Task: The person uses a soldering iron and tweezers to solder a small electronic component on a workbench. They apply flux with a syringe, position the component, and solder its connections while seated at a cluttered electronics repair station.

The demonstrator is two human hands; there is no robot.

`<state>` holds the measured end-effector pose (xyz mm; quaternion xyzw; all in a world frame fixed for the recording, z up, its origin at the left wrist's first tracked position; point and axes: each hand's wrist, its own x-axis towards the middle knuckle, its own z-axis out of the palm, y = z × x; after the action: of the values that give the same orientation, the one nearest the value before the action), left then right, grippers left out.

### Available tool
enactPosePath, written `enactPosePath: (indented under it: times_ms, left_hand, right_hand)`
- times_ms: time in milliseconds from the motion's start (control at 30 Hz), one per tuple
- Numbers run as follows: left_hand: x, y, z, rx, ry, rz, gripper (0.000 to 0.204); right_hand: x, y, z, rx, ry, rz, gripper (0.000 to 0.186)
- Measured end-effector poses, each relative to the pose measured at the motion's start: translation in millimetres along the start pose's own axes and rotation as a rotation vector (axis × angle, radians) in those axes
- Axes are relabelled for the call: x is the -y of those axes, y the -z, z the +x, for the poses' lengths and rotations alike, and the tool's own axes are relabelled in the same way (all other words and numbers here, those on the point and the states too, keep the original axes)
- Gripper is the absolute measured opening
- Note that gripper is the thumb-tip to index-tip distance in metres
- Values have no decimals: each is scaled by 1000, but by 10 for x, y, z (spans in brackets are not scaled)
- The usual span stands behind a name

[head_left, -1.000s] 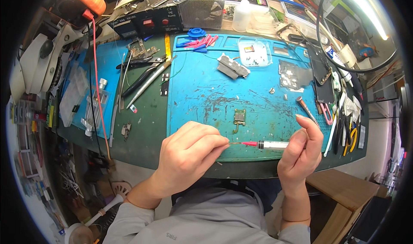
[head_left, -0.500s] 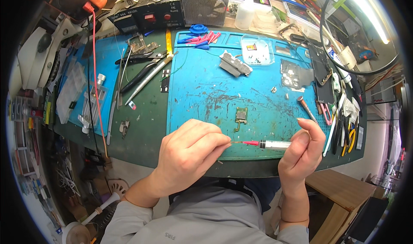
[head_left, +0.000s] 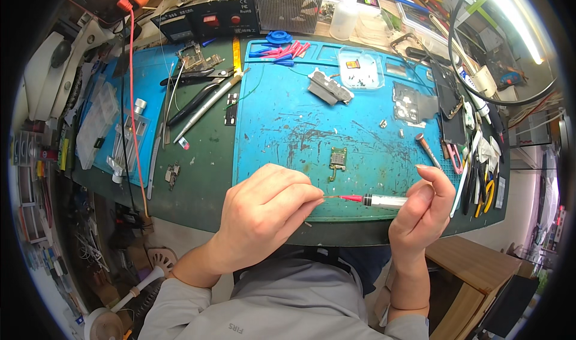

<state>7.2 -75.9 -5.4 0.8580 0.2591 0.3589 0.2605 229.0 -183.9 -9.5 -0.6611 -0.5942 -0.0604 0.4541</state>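
Note:
My right hand is closed around a clear syringe with a black collar and a pink dispensing tip, which points left. My left hand is in a pinch at the far end of the thin needle that runs out of the pink tip. What its fingertips hold, if anything, is too small to make out. Just beyond the syringe, a small green circuit board with a silver shield and a short flex tail lies on the blue work mat.
Behind the board are a bent grey metal part, a clear tray and pink and blue tips. Tweezers and a pen-like tool lie left of the mat. Pliers and other tools crowd the right edge. A red cable hangs at left.
The whole view has shifted slightly. Both hands and the syringe keep nearly the same pose, with the left fingertips still at the needle's end.

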Motion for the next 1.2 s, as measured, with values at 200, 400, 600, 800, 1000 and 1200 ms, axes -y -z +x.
enactPosePath:
  times_ms: [200, 400, 600, 800, 1000, 1200]
  left_hand:
    - [-8, 4, -2, 4, 8, 1, 24]
    - [-10, 5, 1, 16, 5, 8, 23]
    - [-5, 15, -1, 24, 7, 4, 24]
    - [-14, 18, 4, 28, -12, 19, 25]
    - [-13, 20, -9, 27, -24, 32, 25]
    - [-10, 21, -7, 34, -28, 26, 26]
  right_hand:
    - [8, -10, -12, -14, -21, 28, 25]
    - [-9, 2, -18, -12, -3, 24, 25]
    - [-9, 4, -18, -11, 6, 28, 24]
    - [41, -22, -28, -40, -57, 29, 26]
    - [3, -17, -28, -19, -15, 28, 24]
    - [22, -19, -37, -19, -34, 26, 25]
